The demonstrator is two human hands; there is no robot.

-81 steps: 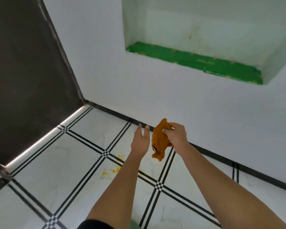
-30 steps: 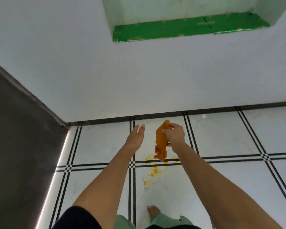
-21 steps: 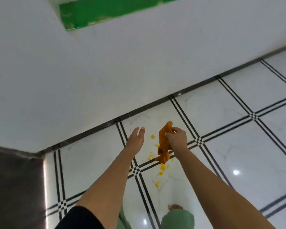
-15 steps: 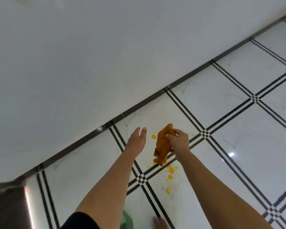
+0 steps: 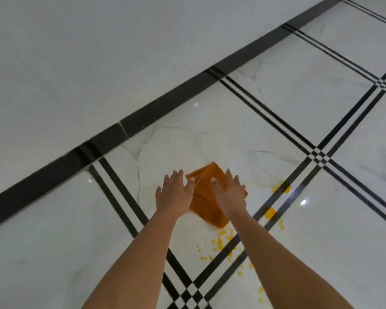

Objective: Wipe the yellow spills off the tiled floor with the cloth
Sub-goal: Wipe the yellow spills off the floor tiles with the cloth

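Observation:
The orange cloth [image 5: 207, 201] is spread out as a flat diamond low over the white tiled floor [image 5: 288, 112]. My left hand [image 5: 174, 197] is at its left edge and my right hand [image 5: 230, 195] covers its right side, fingers stretched forward, thumbs on the fabric. Whether the cloth touches the tile I cannot tell. Yellow spills lie to the right of and nearer than the cloth: a blotch [image 5: 282, 189] on the black tile lines, another blotch [image 5: 270, 213], and several small spatters [image 5: 222, 240] trailing toward me.
A white wall [image 5: 98, 52] rises on the far left, with a black skirting strip [image 5: 143, 122] along its foot. Black double lines cross the tiles and meet at a junction [image 5: 189, 293] between my forearms.
The cloth, bunched and hanging from my right hand before, is now spread between both hands, much lower over the tiles. My left hand has closed in on it. The view has tilted down to the floor.

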